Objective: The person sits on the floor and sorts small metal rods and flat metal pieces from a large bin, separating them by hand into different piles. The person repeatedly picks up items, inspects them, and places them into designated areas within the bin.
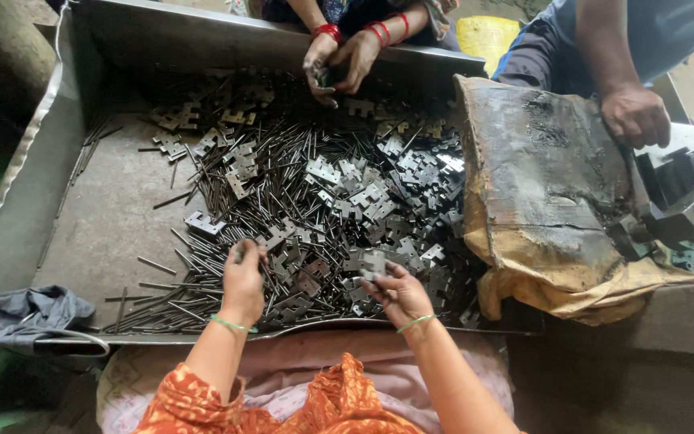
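Two hands work the heap in the shallow grey sheet-metal tray: left hand pinches thin dark steel pins; right hand pinches a notched grey hinge plate, both lifted for pairing.

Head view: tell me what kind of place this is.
Probably a small metal-hardware workshop: a steel tray heaped with hinge plates and pins, several people's hands sorting them, and a metal press block alongside.

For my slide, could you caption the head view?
Left hand and right hand pick through hinge plates in a metal tray.
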